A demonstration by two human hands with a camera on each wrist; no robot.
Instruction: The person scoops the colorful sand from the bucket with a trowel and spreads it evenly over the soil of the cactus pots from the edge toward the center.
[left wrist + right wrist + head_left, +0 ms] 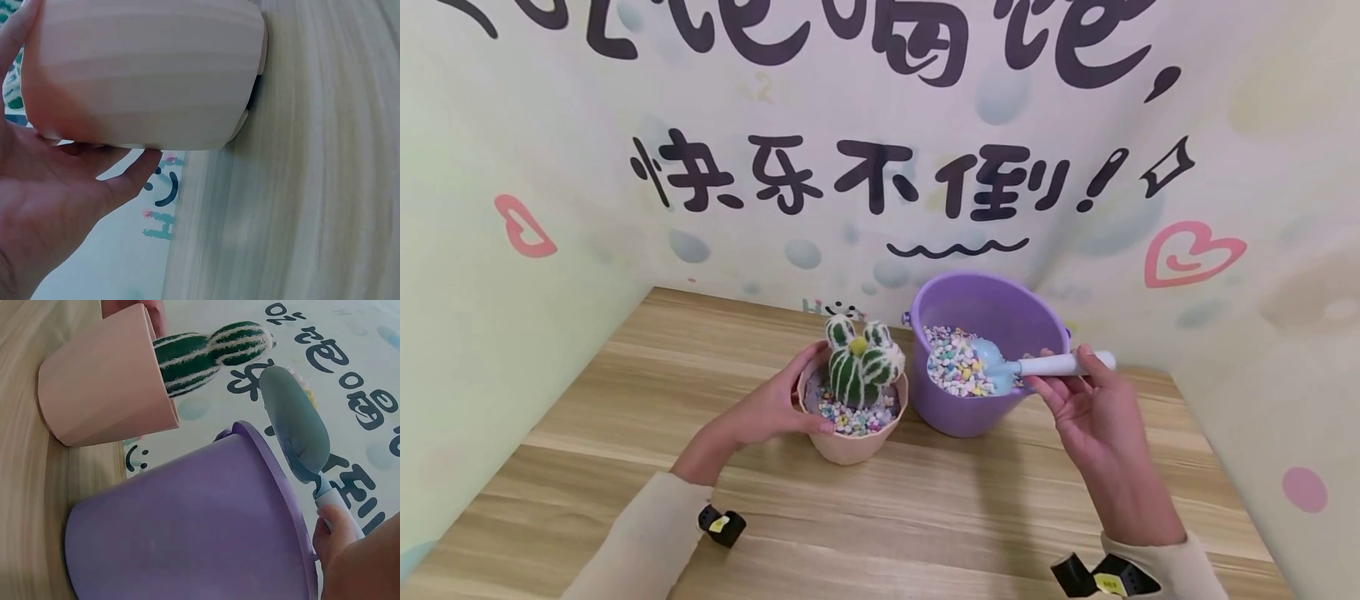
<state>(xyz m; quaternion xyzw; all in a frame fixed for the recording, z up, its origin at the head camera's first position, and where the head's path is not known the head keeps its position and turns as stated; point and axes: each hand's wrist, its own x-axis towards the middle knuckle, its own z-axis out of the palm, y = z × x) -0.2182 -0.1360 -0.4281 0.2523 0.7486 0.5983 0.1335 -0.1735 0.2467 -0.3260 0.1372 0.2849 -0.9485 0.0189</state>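
A pale pink flowerpot [848, 450] stands on the table, holding a green and white knitted-looking cactus [856, 375] amid small coloured pebbles [861, 417]. My left hand [778, 406] grips this pot at its left side, thumb over the near rim and fingers round the far side. Just right of the pot is a purple bucket [958, 417] with more coloured pebbles [951, 358] in it. My right hand [1101, 404] holds a small trowel [297, 422] by its white handle [1052, 365]. The light-blue blade is above the bucket's rim, bearing some pebbles.
The wooden table [850, 533] meets a printed wall sheet [850, 225] at the back, with side walls at left and right. A black wrist camera [722, 525] sits on the left cuff, another [1105, 575] on the right cuff.
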